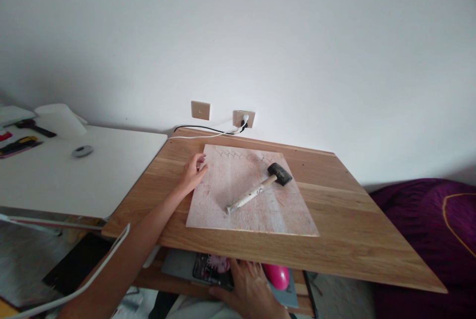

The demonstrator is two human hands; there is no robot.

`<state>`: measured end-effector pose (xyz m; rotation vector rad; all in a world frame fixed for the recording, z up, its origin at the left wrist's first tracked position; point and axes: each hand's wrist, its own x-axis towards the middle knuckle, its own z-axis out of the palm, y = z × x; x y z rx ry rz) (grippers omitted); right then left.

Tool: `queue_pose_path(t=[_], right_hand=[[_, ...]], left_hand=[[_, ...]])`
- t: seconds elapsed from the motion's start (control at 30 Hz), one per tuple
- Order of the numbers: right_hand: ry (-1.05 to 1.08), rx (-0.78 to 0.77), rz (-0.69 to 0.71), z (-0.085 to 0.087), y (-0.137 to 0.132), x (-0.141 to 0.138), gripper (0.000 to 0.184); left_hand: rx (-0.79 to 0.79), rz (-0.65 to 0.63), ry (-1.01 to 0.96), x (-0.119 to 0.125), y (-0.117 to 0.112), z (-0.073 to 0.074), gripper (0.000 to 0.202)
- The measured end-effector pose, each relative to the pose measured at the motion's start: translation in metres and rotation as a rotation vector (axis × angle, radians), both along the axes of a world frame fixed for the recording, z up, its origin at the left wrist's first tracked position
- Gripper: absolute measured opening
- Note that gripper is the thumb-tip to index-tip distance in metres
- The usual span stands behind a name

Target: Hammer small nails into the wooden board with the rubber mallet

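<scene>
A square, pale, worn board (219, 180) lies on the wooden tabletop, with several thin wire-like pieces (234, 153) along its far edge. Across the board rests a mallet (249, 196) with a black head and a paint-spotted handle. My left hand (194, 173) is at the board's left edge, fingers curved and apart, gripping nothing I can see. Below the tabletop's front edge, my right hand (247, 284) lies on the lower shelf with fingers spread. It is against the right side of a phone (208, 268) whose screen is lit. Its fingertips are partly under the tabletop.
A bright pink rounded object (278, 276) sits right of my right hand on a grey-blue flat item (290, 298). Cables run to a wall socket (250, 118). At left, a white table (122, 165) bears tools and a roll of tape (82, 151). Purple fabric (412, 220) bulges at right.
</scene>
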<state>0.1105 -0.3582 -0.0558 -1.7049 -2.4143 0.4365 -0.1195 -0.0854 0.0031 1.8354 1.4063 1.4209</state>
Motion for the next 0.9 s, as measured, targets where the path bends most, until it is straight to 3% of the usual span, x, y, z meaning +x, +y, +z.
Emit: queue_pose_path(t=[0.13,0.33,0.5,0.67,0.73,0.8,0.9], right_hand=[[-0.011,-0.021,0.002,0.005,0.002,-0.003,0.077],[-0.007,0.043,-0.016,-0.006,0.000,-0.009,0.076],[-0.008,0.033,-0.010,-0.005,-0.001,-0.007,0.070],[-0.003,-0.029,0.028,-0.009,-0.003,0.010,0.089],[0.007,0.019,0.082,-0.012,-0.005,0.018,0.093],[0.049,0.161,0.185,-0.014,-0.012,0.026,0.081],[0.140,0.317,0.298,-0.012,-0.034,0.041,0.033]], left_hand=[[-0.009,-0.005,0.012,-0.001,-0.001,0.001,0.031],[-0.018,-0.006,0.008,-0.001,-0.001,0.001,0.031],[-0.017,-0.009,0.008,0.000,-0.001,0.002,0.031],[-0.016,-0.014,0.019,0.000,-0.002,0.004,0.031],[-0.012,-0.016,0.024,-0.001,-0.003,0.005,0.031],[-0.010,-0.019,0.026,-0.001,-0.004,0.006,0.030],[-0.013,-0.020,0.028,-0.001,-0.004,0.006,0.030]])
